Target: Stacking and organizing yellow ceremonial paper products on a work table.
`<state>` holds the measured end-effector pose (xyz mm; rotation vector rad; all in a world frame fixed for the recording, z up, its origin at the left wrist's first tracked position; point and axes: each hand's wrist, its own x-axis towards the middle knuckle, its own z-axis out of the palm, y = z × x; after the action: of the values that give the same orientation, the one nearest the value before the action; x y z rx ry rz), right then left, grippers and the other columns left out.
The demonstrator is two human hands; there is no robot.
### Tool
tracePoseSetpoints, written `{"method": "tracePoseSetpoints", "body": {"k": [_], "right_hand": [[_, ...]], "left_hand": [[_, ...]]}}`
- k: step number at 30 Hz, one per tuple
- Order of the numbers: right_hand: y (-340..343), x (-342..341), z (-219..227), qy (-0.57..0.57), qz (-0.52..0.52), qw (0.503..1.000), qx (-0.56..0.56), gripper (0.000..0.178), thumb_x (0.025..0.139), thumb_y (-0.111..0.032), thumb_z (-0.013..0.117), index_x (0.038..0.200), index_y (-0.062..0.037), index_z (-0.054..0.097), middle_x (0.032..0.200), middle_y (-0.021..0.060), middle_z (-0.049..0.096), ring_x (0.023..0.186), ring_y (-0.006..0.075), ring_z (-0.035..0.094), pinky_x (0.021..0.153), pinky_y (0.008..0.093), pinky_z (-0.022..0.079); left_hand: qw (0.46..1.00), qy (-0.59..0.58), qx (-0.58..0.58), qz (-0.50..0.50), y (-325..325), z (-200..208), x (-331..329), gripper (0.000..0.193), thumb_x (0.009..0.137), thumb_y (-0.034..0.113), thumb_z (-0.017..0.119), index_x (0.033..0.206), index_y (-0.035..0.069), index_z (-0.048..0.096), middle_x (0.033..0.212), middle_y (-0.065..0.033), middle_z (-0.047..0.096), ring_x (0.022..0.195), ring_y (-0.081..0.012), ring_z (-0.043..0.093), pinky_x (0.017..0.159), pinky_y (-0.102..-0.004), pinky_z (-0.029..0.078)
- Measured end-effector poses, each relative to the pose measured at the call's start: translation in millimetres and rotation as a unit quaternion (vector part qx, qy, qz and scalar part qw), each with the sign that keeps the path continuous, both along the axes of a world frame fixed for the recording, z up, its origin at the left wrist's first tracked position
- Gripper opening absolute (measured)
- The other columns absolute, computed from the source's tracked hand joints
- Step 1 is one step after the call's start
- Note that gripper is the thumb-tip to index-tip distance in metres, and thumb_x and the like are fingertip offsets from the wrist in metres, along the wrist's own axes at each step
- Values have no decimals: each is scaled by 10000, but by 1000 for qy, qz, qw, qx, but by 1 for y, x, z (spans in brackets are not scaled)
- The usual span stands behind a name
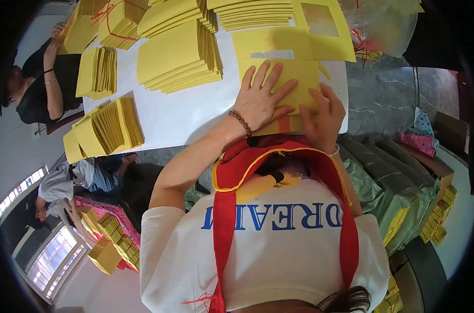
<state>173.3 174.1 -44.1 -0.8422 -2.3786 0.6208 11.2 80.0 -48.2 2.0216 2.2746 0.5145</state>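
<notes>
On the white table [179, 115] in front of me lies a yellow folded paper sheet [301, 83]. My left hand [260, 96] presses flat on it with the fingers spread. At the sheet's right edge my right hand [326, 115] rests with bent fingers, thumb and fingers apart. Under my wrists shows a yellow strip with an orange-red mark [284, 124]. Just beyond my left fingertips is a whitish strip [272, 54]. Further right, another yellow sheet [326, 44] has a pale shiny rectangle on it.
Stacks of folded yellow paper [179, 57] stand on the table to the left and back. A clear plastic bag [388, 26] hangs at the far right. Wrapped green bundles [398, 193] sit beside me on the right. Two other people [49, 88] are at the left.
</notes>
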Motion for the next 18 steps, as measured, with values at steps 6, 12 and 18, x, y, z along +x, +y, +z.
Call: {"method": "tracePoseSetpoints", "body": {"k": [6, 12, 18], "right_hand": [[-18, 12, -19, -140, 175, 967, 121, 576, 760, -434, 636, 1277, -230, 485, 1370, 57, 411, 1271, 264, 369, 985, 645, 184], [-22, 12, -18, -175, 175, 960, 128, 665, 737, -513, 618, 1331, -275, 438, 1430, 81, 337, 1329, 306, 287, 976, 694, 122], [-21, 9, -17, -169, 188, 958, 137, 606, 753, -428, 640, 1302, -240, 467, 1419, 121, 339, 1315, 363, 285, 1015, 605, 207]], "left_hand": [[1000, 18, -12, -1, 0, 2, -1, 523, 817, 328, 573, 1317, 232, 452, 1387, -143, 352, 1298, -347, 270, 1044, -513, 203], [995, -91, 26, 7, -2, -1, -9, 507, 828, 190, 537, 1315, 99, 427, 1379, -129, 363, 1307, -317, 265, 1046, -478, 188], [989, -147, 25, 10, -1, 3, -12, 462, 857, 191, 529, 1299, 88, 445, 1354, -133, 391, 1295, -323, 277, 1046, -458, 198]]}}
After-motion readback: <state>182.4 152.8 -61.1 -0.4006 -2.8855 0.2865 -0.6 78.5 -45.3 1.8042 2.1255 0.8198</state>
